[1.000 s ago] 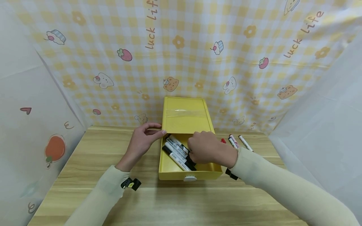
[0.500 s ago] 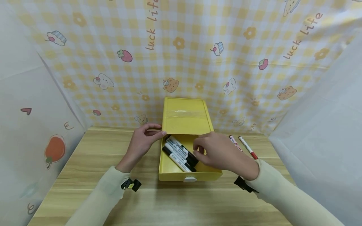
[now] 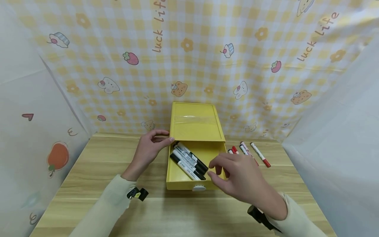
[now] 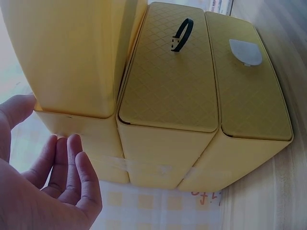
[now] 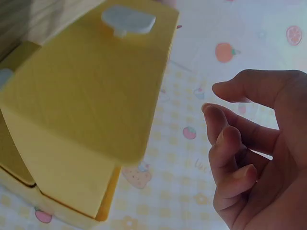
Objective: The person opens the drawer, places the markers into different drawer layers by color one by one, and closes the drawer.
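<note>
Drawer (image 3: 182, 185) is partly hidden by the right hand (image 3: 241, 179) (narrow grip; left hand (image 3: 149, 146) wider).

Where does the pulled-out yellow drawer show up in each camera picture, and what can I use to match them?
Head view: the drawer sits just below center, with markers lying in it.
Left wrist view: its side juts out at upper left, above the left hand.
Right wrist view: its front, with a white handle, fills much of the upper left.
Shared landmark: the yellow-checked cloth.
</note>
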{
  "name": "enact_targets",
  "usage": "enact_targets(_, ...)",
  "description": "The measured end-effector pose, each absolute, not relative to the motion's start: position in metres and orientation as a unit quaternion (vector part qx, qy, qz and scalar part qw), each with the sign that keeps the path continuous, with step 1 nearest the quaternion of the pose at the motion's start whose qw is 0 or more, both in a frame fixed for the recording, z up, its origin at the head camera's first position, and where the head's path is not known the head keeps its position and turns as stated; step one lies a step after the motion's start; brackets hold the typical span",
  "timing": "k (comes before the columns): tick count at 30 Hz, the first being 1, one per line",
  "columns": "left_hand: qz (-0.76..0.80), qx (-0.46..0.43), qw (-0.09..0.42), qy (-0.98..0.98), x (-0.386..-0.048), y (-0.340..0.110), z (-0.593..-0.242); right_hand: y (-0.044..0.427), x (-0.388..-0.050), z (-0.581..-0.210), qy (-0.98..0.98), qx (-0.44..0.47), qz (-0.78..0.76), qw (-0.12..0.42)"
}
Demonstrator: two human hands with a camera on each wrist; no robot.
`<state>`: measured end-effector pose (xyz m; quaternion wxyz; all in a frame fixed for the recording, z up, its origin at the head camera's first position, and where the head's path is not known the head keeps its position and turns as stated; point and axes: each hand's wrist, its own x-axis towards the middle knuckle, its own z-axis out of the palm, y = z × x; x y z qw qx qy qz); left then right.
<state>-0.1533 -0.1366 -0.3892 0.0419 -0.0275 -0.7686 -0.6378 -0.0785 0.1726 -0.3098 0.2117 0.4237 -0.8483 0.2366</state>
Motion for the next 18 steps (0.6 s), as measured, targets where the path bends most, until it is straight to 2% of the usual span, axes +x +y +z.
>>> enact_targets(7, -0.641, -0.026, 0.039, -0.766, -0.153, -0.137, -0.390, 0.171, -0.058, -0.328, -0.825, 0.439, 0.270, 0.233)
enact_targets(18, -0.643, -0.026, 0.037, -0.764, -0.153, -0.136, -0.389, 0.172, -0.039, -0.356, -0.859, 0.386, 0.273, 0.198)
